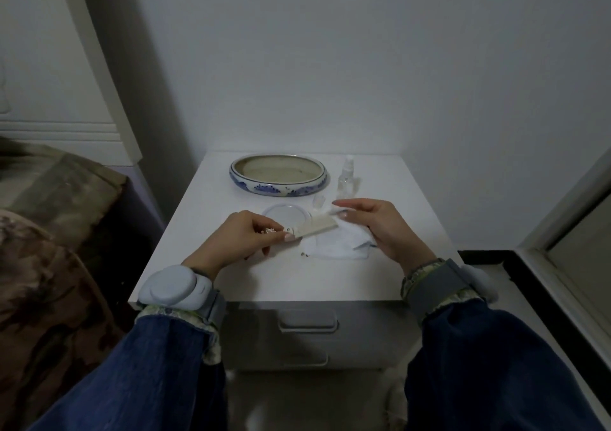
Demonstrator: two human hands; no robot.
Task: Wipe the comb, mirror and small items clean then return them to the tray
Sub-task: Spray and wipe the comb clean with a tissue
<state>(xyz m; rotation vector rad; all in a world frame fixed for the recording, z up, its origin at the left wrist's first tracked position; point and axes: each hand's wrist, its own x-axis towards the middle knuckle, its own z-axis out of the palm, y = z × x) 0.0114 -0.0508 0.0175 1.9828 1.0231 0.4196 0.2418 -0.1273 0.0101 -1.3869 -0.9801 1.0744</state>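
head view: comb [315,226] held level over the nightstand [297,282], left hand [244,237] pinching its end so the teeth stay exposed. right hand [373,224] grips the white cloth [337,245] against it. mirror [287,215] lies behind; tray [279,175] waits empty beyond.

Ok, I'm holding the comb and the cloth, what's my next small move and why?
Probably draw the white cloth along the comb. Your left hand pinches the comb's near end, your right hand holds the cloth under its far end, and the blue-and-white tray looks empty.
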